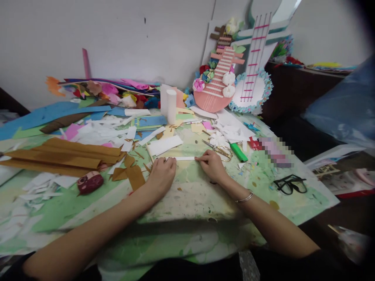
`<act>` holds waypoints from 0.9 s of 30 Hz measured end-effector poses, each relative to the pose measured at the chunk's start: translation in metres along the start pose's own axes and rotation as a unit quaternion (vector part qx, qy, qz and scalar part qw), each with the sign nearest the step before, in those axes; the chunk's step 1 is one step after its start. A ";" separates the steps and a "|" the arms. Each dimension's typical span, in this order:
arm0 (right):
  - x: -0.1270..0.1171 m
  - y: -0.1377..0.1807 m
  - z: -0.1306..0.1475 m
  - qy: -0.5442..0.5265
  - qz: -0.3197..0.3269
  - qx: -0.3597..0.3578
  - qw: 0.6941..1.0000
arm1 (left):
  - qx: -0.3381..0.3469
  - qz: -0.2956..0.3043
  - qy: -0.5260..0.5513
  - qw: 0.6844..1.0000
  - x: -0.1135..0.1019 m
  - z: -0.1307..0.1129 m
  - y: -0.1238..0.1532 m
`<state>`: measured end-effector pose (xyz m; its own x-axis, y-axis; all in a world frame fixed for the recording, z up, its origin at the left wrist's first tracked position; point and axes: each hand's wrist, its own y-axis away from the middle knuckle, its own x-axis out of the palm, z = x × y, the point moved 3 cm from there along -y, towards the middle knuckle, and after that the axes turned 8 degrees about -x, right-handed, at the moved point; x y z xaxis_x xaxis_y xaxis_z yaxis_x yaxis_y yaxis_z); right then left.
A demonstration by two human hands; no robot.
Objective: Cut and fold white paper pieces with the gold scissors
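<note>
A narrow white paper strip (186, 158) lies stretched between my two hands, low over the green patterned tabletop. Its left end disappears under my left hand (162, 171), whose fingers are closed on it. With fingers curled, my right hand (211, 164) holds the strip's right end at the fingertips. Gold-handled scissors (224, 152) lie just behind my right hand, beside a green tube-like object (238, 152). A wider white paper piece (165, 145) rests behind my left hand.
Brown crepe paper (55, 158) and a dark red pouch-like object (90, 182) lie left. Black glasses (290, 184) lie right. Paper-craft instruments, one pink (215, 88) and one white and blue (249, 89), lean at the back. A white paper roll (171, 107) stands behind the scraps.
</note>
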<state>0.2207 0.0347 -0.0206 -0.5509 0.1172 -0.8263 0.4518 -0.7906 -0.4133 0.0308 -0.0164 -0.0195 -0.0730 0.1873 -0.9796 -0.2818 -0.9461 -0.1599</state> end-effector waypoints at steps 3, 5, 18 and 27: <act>-0.001 -0.001 0.004 0.022 0.009 -0.027 0.999 | -0.006 0.006 0.015 1.000 -0.002 0.000 -0.002; -0.002 -0.003 0.006 0.033 0.017 -0.033 0.999 | -0.008 0.005 0.021 1.000 -0.005 0.000 -0.003; -0.003 -0.047 0.010 -0.038 0.101 0.004 0.994 | 0.010 -0.008 0.017 1.000 -0.010 0.004 -0.007; 0.004 -0.063 0.012 -0.062 0.189 0.017 0.980 | 0.037 -0.019 0.041 0.998 -0.014 0.015 -0.014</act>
<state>0.1818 0.0783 0.0066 -0.4301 -0.2609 -0.8642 0.6182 -0.7828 -0.0714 0.0217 -0.0014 -0.0019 0.0176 0.1978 -0.9801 -0.3525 -0.9161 -0.1912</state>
